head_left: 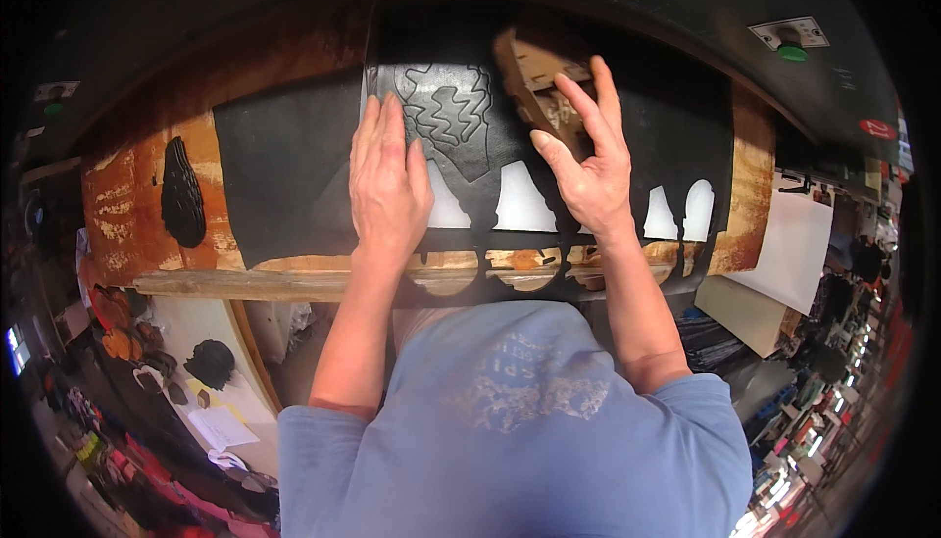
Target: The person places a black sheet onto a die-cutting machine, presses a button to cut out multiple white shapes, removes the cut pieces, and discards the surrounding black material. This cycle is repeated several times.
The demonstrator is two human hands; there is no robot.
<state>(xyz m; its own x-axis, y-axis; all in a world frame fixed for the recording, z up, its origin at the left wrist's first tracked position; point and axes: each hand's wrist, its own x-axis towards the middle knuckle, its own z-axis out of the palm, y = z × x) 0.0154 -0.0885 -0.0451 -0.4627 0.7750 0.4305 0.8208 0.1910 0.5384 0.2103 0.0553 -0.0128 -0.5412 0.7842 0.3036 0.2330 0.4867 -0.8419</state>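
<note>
black stack (182, 195) sits on brown board (116, 190) beside cut sheet (279, 171)

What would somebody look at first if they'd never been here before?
Probably the bright white shapes showing through holes in the big black sheet across the middle. Then the brown block in the right hand, just right of a zigzag pattern. The blue shirt also stands out, filling the bottom middle.
</note>
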